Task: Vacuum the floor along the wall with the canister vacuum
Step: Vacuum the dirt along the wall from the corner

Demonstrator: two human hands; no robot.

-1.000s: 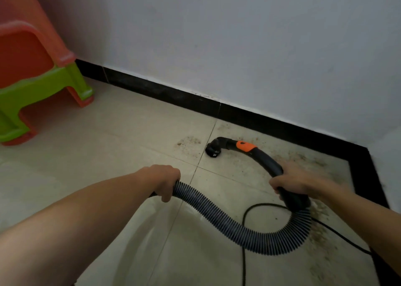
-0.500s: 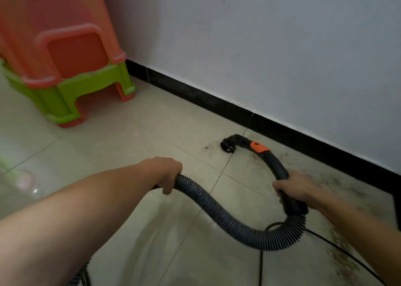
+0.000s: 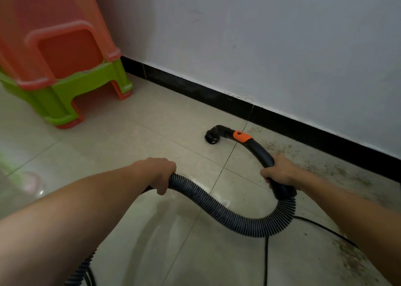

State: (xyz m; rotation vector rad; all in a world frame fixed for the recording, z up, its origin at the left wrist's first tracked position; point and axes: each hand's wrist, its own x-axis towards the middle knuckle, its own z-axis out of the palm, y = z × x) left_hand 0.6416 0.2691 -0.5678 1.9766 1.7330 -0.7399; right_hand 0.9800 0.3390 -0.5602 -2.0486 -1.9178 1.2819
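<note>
Black nozzle point(image 3: 211, 137) has slid left along the baseboard point(image 3: 303, 129), past the grout line point(image 3: 229, 154). Right hand point(image 3: 280, 173) grips the handle point(image 3: 258, 149); left hand point(image 3: 159, 173) clasps the hose point(image 3: 217, 205). Dirt point(image 3: 325, 166) by the baseboard likely needs another pass.

Dim, flat light, glare on floor point(image 3: 32, 183) at left, edges seemingly warped.

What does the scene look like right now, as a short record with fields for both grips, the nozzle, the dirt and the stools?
left grip: holds the ribbed hose
right grip: holds the black curved handle
nozzle: at the floor, apart from the baseboard
dirt: brown specks along the baseboard, right of the nozzle
stools: orange and green, stacked, left by the wall
</note>
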